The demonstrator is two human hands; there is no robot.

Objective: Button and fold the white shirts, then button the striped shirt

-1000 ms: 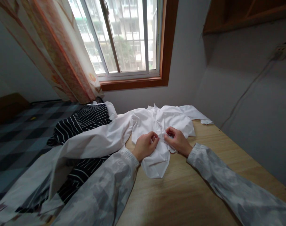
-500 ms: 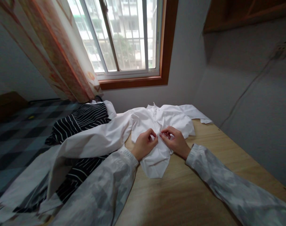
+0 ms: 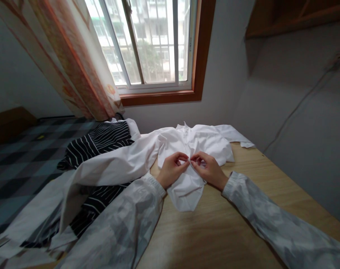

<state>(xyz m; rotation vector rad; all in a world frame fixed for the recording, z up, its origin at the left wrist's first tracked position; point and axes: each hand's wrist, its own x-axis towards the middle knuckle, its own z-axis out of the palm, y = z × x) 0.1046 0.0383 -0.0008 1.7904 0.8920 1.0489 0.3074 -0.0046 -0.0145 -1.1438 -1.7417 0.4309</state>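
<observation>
A white shirt (image 3: 206, 144) lies spread on the wooden table (image 3: 214, 231), collar toward the window. My left hand (image 3: 172, 170) and my right hand (image 3: 207, 168) meet at the shirt's front opening, fingertips pinching the fabric edges together near the middle. Both wrists rest on the lower part of the shirt. One long white sleeve (image 3: 114, 168) trails off to the left over other clothing.
A black garment with white stripes (image 3: 102, 142) lies to the left, partly under the white sleeve. A checked bedcover (image 3: 24, 157) is farther left. A window with a curtain (image 3: 74, 63) is behind. A grey wall (image 3: 304, 123) borders the table's right side.
Both hands have shifted slightly up the shirt front and their fingertips have come closer together on the fabric. The view has moved a little.
</observation>
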